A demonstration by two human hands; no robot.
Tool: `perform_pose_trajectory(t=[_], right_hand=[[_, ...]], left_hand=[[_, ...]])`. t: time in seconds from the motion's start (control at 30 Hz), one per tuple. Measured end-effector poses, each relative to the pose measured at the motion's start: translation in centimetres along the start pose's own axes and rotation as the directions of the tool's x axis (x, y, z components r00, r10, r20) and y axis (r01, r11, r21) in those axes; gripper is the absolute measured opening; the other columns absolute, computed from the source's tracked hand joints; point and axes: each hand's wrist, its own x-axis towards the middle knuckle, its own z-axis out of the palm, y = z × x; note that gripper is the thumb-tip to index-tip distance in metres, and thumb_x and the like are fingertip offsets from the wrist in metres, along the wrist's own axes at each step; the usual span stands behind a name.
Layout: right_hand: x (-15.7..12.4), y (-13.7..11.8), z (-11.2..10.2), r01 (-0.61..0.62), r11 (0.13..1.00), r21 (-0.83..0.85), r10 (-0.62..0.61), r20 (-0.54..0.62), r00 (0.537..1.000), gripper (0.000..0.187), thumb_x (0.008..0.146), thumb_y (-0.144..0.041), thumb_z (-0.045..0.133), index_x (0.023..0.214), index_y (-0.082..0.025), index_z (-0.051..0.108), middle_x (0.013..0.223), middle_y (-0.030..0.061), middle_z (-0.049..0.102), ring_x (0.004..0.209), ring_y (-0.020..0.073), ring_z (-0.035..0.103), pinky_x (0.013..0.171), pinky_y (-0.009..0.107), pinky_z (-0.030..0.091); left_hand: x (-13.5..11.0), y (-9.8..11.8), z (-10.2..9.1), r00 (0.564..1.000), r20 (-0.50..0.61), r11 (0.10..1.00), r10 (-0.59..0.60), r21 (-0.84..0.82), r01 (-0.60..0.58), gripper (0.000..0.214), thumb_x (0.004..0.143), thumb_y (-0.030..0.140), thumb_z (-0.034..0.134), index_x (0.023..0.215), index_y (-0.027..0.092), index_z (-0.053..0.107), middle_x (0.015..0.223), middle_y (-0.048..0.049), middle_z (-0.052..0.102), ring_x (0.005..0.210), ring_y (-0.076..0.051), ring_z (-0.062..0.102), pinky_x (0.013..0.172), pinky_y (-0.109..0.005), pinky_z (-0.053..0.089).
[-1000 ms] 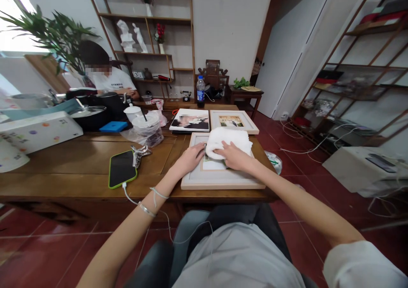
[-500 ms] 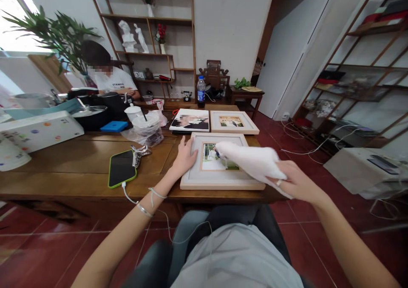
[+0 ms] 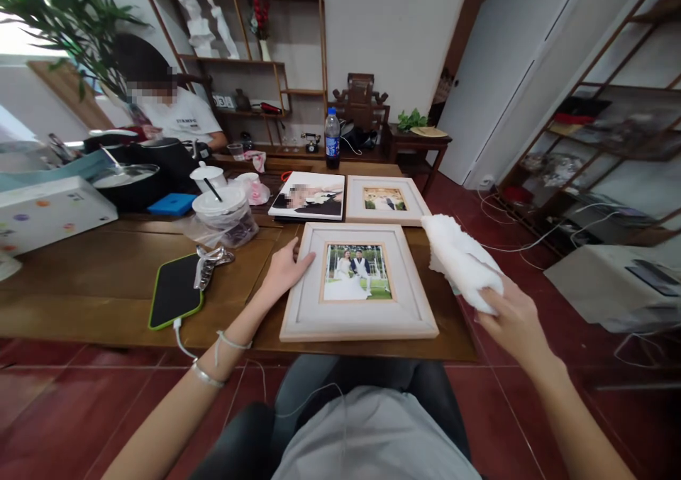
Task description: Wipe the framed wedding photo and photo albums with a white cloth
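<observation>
- The left hand (image 3: 284, 269) rests at the left edge of the near frame (image 3: 362, 329), thumb and fingers spread apart, the thumb lying over the rim.
- The right hand (image 3: 513, 317), well apart from the left, is clamped on the near end of a folded white cloth (image 3: 460, 257), soft and fluffy, right of the near frame.
- The near frame lies flat on the table's near right part: square-cornered pale wood, a broad whitish inner border, and a thin wooden lip around a photograph (image 3: 367, 274) of two seated people.
- Beyond it lies a matching far frame (image 3: 416, 196), with a flat, white-edged book (image 3: 313, 195) just left.
- The table (image 3: 106, 274) is brown, glossy wood.
- Left of the hands are a phone (image 3: 175, 292) in a green case, a crumpled silvery packet (image 3: 209, 264) and a clear, wrinkled plastic bag (image 3: 240, 228).
- A blue-capped bottle (image 3: 333, 140) stands far; its blue label is too small to read.
- A seated person's white shirt (image 3: 189, 115) reads "STAMP", the ending blurred.
</observation>
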Motion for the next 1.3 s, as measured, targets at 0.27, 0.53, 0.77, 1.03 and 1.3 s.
perform_pose_trajectory(t=[0.27, 0.53, 0.77, 1.03, 1.3], right_hand=[[0.5, -2.6, 3.4, 0.131, 0.934, 0.333, -0.159, 0.060, 0.985, 0.031, 0.065, 0.006, 0.040, 0.079, -0.017, 0.055, 0.144, 0.0105, 0.033, 0.130, 0.0308, 0.033, 0.099, 0.056, 0.037], [0.1, -3.3, 3.7, 0.050, 0.885, 0.462, -0.083, 0.051, 0.995, 0.026, 0.067, 0.005, 0.039, 0.072, -0.017, 0.050, 0.144, 0.0088, 0.034, 0.131, 0.0344, 0.029, 0.099, 0.062, 0.033], [0.0, -3.0, 4.0, 0.066, 0.875, 0.479, -0.106, 0.058, 0.993, 0.022, 0.068, 0.004, 0.040, 0.069, -0.017, 0.048, 0.145, 0.0095, 0.033, 0.130, 0.0367, 0.030, 0.097, 0.064, 0.033], [0.7, -3.1, 3.8, 0.103, 0.896, 0.432, -0.141, 0.057, 0.988, 0.022, 0.070, 0.002, 0.041, 0.069, -0.017, 0.051, 0.142, 0.0086, 0.037, 0.130, 0.0334, 0.032, 0.098, 0.059, 0.035], [1.1, -3.0, 3.8, 0.142, 0.899, 0.415, -0.171, 0.034, 0.985, 0.023, 0.074, -0.001, 0.040, 0.063, -0.017, 0.053, 0.139, 0.0078, 0.042, 0.129, 0.0301, 0.035, 0.100, 0.055, 0.037]], left_hand=[[0.7, -0.5, 0.1, 0.999, 0.024, 0.996, -0.023, -0.089, 0.025, 0.054, 0.075, 0.051, 0.052, 0.110, 0.011, 0.063, 0.098, -0.0088, 0.069, 0.084, -0.025, 0.063, 0.074, -0.031, 0.048], [0.8, -1.2, 0.7, 0.999, -0.020, 0.996, -0.035, -0.079, 0.034, 0.057, 0.075, 0.056, 0.050, 0.109, 0.012, 0.062, 0.095, -0.0067, 0.068, 0.074, -0.020, 0.061, 0.072, -0.029, 0.046], [0.9, -1.5, 0.8, 0.997, -0.007, 0.992, -0.077, -0.102, 0.076, 0.057, 0.074, 0.054, 0.053, 0.113, 0.014, 0.061, 0.091, -0.0047, 0.068, 0.072, -0.019, 0.059, 0.072, -0.029, 0.046], [1.4, -1.0, 0.4, 0.973, 0.114, 0.877, -0.201, -0.422, 0.230, 0.057, 0.068, 0.054, 0.061, 0.106, 0.011, 0.063, 0.095, -0.0084, 0.068, 0.079, -0.023, 0.062, 0.070, -0.030, 0.046], [-0.1, 0.0, -0.7, 0.914, 0.301, 0.609, -0.272, -0.682, 0.406, 0.053, 0.069, 0.052, 0.064, 0.109, 0.018, 0.056, 0.102, -0.0057, 0.065, 0.091, -0.021, 0.061, 0.074, -0.027, 0.048]])
